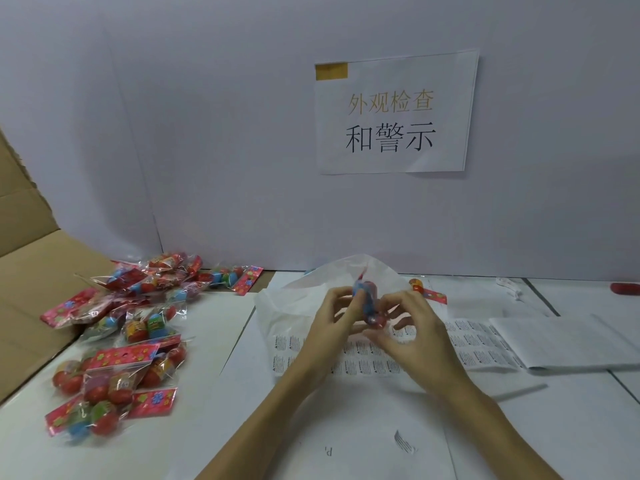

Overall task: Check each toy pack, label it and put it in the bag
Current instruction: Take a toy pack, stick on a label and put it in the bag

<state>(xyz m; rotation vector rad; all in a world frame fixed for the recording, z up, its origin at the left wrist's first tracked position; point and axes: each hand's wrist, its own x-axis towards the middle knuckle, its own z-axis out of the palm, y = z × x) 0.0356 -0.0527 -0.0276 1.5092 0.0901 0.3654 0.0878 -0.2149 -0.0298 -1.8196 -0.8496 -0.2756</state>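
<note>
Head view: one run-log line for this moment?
phase=check | both hands hold toy pack | bag behind | unchecked packs left

Your two bare forearms come up from the lower edge and converge toward the middle, wrists close together. Your left hand (334, 315) is raised with the fingers curled, thumb and fingertips pinching the toy pack (367, 304) from its left side. Your right hand (408, 327) sits just beside it, back of the hand toward you, fingers bent and closing on the same pack from the right. The fingertips of both hands nearly meet around it.
</note>
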